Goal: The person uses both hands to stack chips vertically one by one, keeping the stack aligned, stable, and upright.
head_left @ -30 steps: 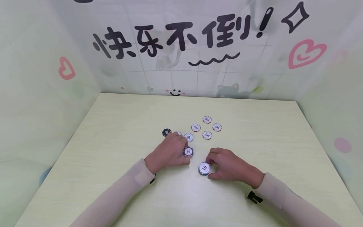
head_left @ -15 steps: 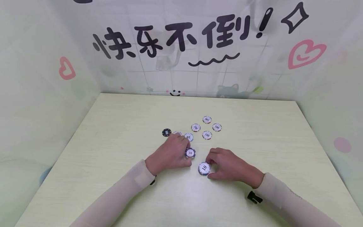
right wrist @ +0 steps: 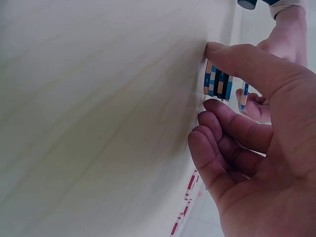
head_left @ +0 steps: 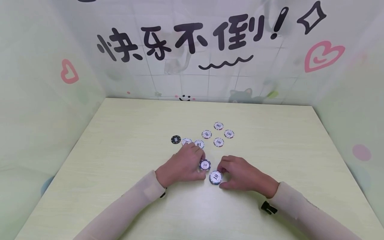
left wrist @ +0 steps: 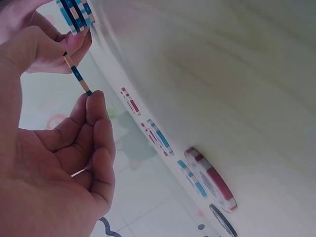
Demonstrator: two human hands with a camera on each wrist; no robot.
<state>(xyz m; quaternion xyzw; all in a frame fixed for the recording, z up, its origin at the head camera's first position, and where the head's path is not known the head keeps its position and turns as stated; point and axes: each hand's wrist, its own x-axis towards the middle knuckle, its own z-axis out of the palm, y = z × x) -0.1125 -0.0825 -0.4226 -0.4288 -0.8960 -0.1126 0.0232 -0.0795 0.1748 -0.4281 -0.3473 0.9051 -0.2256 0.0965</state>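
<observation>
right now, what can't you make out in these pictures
Head view: part of the white-faced chip beside the black chip, hidden by the left hand.
Head view: faces lower in the chip stack, hidden by its top chip.
Left wrist view: part of the chip stack, cut off by the top edge.

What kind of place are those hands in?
Probably a small booth set around a tabletop: printed sheeting rises on three sides of a pale table, and poker chips lie there.

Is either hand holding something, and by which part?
The left hand pinches a blue-rimmed 10 chip by opposite sides of its rim; whether the right hand grips the chip stack, I can't tell.
</observation>
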